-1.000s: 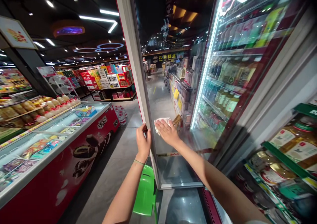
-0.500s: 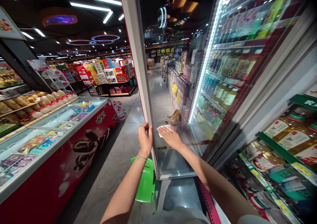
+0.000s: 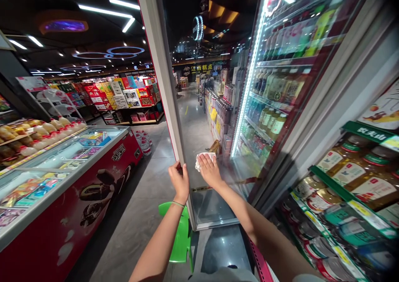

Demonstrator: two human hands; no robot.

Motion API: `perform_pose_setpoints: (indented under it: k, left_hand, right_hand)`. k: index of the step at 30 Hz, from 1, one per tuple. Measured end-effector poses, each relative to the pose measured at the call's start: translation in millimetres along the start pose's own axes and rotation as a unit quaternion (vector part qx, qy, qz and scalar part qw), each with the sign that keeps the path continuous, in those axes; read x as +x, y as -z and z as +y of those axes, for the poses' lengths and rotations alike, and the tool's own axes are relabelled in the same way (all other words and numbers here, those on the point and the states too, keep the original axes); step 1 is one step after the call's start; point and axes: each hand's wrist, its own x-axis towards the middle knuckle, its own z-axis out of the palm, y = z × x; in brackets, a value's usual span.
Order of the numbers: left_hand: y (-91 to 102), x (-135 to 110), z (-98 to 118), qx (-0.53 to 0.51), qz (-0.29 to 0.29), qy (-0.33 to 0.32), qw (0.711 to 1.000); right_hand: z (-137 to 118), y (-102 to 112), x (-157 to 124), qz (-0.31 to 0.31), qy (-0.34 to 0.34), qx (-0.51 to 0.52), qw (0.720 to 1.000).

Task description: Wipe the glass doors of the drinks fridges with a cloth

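My left hand grips the edge of the pale door frame, its thumb and fingers closed around it. The glass door stands swung open in front of me. My right hand presses a crumpled white cloth against the glass, low and just right of the frame. Its fingers point upward and cover much of the cloth. Through and on the glass I see lit shelves of bottles and the shop aisle; some of this is reflection.
A green plastic chair stands below the door's free edge. To the left runs a red chest freezer with packaged goods. Close on my right are shelves with jars. Stacked boxes and shrink-wrapped bottles stand farther back.
My right hand has turned from fingers pointing left to fingers pointing up, and more of the cloth shows around it. My left hand stays on the frame. The view has shifted slightly right.
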Motion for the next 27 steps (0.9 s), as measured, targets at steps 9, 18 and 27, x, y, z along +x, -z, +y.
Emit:
perform_pose_setpoints:
  k: [9,18,27]
  left_hand:
    - [-3.1,-14.9,-20.9,0.067,-0.046,-0.067,0.994]
    - [-18.1,-36.5,-3.0,0.140,-0.134,-0.215,0.957]
    - [-54.6,-53.4,31.9,0.257,-0.200,-0.218,0.920]
  right_hand:
    - [50.6,14.9,-19.5,0.015,-0.003,-0.020,1.000]
    - [86.8,30.9,-34.0,0.006,0.075,-0.033,0.997]
    - [134.0,31.9,-66.5,-0.007,0.116,0.005,0.993]
